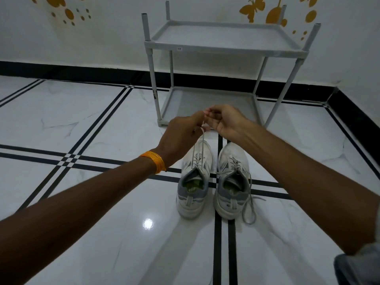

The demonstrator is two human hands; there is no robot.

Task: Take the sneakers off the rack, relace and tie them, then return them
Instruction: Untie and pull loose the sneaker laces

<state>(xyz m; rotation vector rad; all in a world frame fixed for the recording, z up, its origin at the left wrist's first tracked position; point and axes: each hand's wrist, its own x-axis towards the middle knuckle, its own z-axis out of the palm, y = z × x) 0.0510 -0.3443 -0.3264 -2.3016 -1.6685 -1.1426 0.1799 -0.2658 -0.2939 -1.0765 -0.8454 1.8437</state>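
Two white and grey sneakers stand side by side on the floor, toes pointing away from me. From the left sneaker (pixel 194 182) its lace (pixel 199 149) runs taut upward into both hands. My left hand (pixel 183 134) pinches the lace just above the toe, and my right hand (pixel 224 122) holds the lace ends beside it. The right sneaker (pixel 232 184) has a loose lace (pixel 249 204) trailing down its right side onto the floor. The grey two-shelf rack (pixel 224 44) stands behind the shoes against the wall, with nothing on either shelf.
The floor is glossy white marble tile (pixel 92 124) with black stripe lines. A black skirting (pixel 82 72) runs along the white wall, which meets a corner at the right. An orange band sits on my left wrist (pixel 154 161).
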